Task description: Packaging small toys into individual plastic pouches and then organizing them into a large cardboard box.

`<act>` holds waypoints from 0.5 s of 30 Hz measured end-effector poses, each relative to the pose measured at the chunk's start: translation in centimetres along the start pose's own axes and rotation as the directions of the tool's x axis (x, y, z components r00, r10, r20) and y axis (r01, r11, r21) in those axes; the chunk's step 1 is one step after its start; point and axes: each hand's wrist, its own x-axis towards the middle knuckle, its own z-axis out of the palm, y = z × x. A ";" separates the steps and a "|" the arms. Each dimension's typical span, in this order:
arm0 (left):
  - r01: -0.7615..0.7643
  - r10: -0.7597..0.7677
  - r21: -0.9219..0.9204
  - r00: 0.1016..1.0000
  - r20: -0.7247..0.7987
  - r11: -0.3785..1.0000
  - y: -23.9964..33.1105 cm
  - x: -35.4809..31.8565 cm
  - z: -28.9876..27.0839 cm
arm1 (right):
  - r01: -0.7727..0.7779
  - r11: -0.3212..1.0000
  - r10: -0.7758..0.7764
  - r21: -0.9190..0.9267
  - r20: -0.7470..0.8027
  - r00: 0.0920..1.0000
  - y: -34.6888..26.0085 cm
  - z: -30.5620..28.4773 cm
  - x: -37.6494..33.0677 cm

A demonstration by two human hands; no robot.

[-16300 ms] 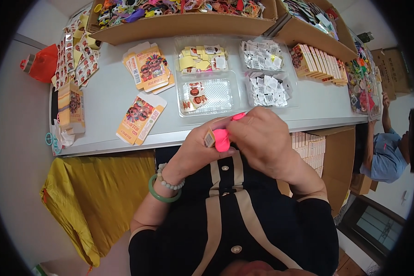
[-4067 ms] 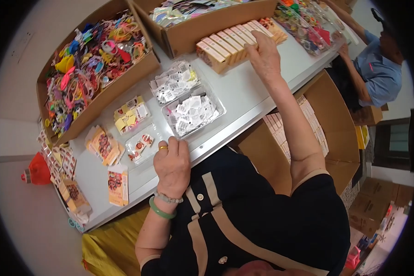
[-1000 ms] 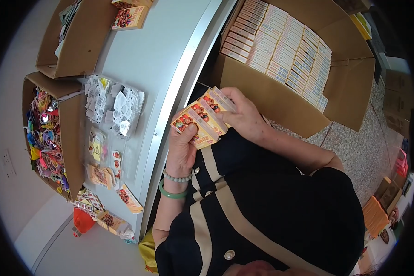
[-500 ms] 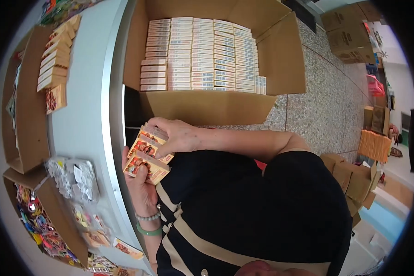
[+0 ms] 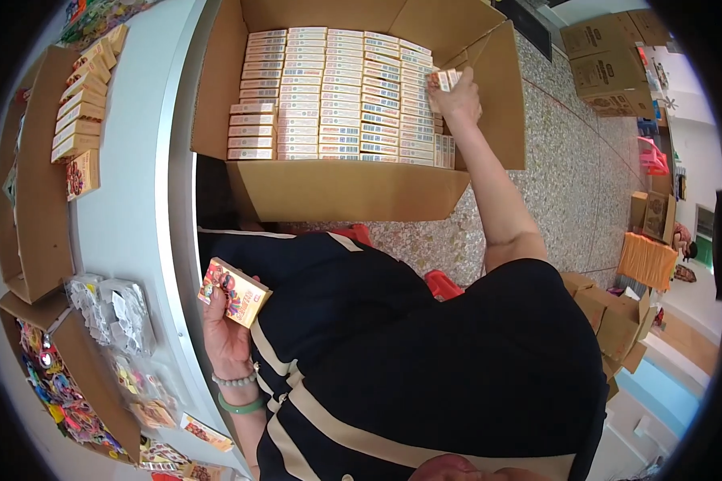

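In my left hand, close to the table edge, is a small yellow printed box, gripped between thumb and fingers. My right hand reaches into the right side of a large open carton. It is closed on a few small boxes, whose exact number I cannot tell. Rows of packed small boxes fill the carton, their narrow sides facing up.
Left of me runs a pale table with a metal edge. A line of small boxes, clear plastic packs and a carton of colourful small items are on it. More cartons stand on the speckled floor at right.
My right hand has left my left hand and swung up and right into the carton with some boxes. My left hand keeps one box and has moved slightly down and left.
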 end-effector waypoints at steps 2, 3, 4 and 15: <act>0.010 -0.012 -0.041 0.999 -0.033 0.999 0.0 -0.3 0.8 | -0.036 0.991 0.030 -0.127 -0.044 0.999 1.9 1.7 0.5; -0.005 0.004 -0.024 0.999 -0.041 1.000 0.0 -0.3 0.8 | -0.038 0.980 0.042 -0.196 0.015 0.999 2.5 2.3 0.6; -0.020 0.020 -0.006 0.999 -0.049 1.000 0.0 -0.4 1.0 | -0.036 0.964 0.057 -0.263 0.071 0.996 2.9 3.0 0.8; 0.001 0.003 0.035 0.995 -0.095 0.999 0.1 -0.5 1.3 | 0.037 0.903 0.061 -0.428 0.213 0.975 3.0 4.5 1.0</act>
